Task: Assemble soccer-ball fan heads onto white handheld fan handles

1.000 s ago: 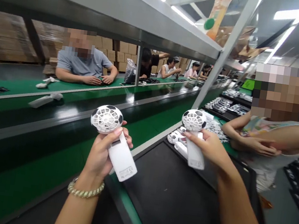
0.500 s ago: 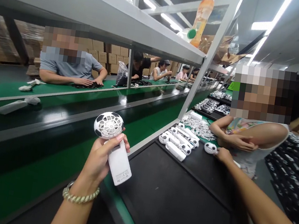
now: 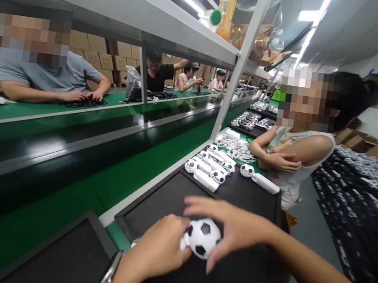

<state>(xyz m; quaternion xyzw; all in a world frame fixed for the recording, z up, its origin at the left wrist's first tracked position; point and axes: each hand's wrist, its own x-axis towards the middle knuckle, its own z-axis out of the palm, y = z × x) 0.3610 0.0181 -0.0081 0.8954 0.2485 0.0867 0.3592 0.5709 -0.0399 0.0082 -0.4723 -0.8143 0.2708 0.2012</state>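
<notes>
**Both hands on a football-patterned fan over the black tray**

Nearest the camera, the left hand (image 3: 156,249) is clenched around a small handheld fan (image 3: 202,237), whose round black-and-white head shows between the two hands; its handle is hidden inside the fist. The right hand (image 3: 230,224) arches over the head, with its fingertips (image 3: 210,266) touching the far side and the thumb spread above. The fan hangs over the near part of a shallow black tray (image 3: 243,280) that lies along the near edge of the workbench. A bracelet shows at the left wrist, cut off by the lower edge of the picture.

Most of the tray's floor is bare. At its far end lies a cluster of white fans (image 3: 208,167), packed side by side, and one more fan (image 3: 263,180) lies apart, near the tray's far right corner. A second black tray (image 3: 63,259) sits at the near left, partly out of view.

Left of the trays runs a green conveyor belt (image 3: 108,167) with a dark strip beside it, open along its length. Just beyond the fans, a person in a sleeveless top (image 3: 296,152) stands with arms folded. Behind the belt, a person in a grey shirt (image 3: 53,78) rests both forearms on the far bench. A bottle (image 3: 227,6) stands on the shelf overhead. At the far right, rows of dark items are too blurred to make out.
</notes>
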